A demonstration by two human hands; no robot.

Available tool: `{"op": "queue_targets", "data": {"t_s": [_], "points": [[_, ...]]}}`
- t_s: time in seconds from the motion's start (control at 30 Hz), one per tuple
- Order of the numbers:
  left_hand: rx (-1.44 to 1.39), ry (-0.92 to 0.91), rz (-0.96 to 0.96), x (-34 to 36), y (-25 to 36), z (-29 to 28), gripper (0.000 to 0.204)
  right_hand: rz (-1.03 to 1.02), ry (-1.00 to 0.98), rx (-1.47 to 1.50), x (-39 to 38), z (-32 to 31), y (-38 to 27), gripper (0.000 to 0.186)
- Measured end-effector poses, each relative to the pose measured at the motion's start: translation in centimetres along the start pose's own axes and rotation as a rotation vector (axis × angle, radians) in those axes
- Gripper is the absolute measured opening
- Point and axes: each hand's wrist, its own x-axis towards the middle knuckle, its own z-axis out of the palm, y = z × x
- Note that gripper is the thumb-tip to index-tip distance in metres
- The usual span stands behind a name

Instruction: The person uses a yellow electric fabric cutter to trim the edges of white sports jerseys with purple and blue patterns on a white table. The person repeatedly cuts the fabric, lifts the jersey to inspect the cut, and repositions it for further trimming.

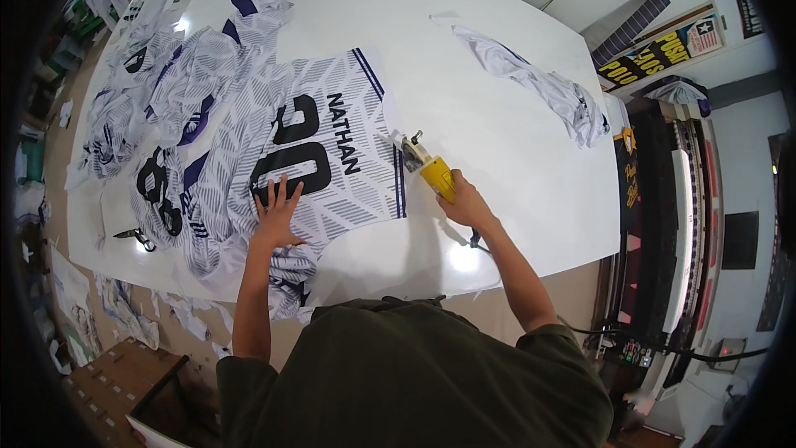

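My right hand (470, 202) is wrapped round the yellow body of an electric fabric cutter (437, 178). The cutter's metal head rests at the striped right edge of a white jersey panel (365, 195), which has grey hatching and large black printing. My left hand (279, 214) lies flat on that panel with fingers spread, over the lower part of the printing. Beside the cutter's head, a thin strip of white cloth (388, 143) shows along the panel's edge. A dark cord runs from the cutter's rear end, below my right hand.
Crumpled printed jersey cloth (199, 75) heaps over the left of the white table (489, 249). Black scissors (135, 238) lie at its near left. A long twisted cloth piece (539, 75) lies at the far right. Cloth scraps (186, 313) litter the floor. A wide-format printer (680, 232) stands to the right.
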Motion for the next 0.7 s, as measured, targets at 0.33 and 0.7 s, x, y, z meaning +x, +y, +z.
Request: {"op": "queue_targets", "data": {"t_s": [0.33, 0.7], "points": [[-0.006, -0.043, -0.037, 0.2, 0.3, -0.4, 0.156, -0.036, -0.124, -0.023, 3.2, -1.5, 0.2, 0.055], [-0.065, -0.013, -0.014, -0.1, 0.4, -0.6, 0.154, 0.021, -0.067, 0.022, 4.3, -0.1, -2.7, 0.055]]}}
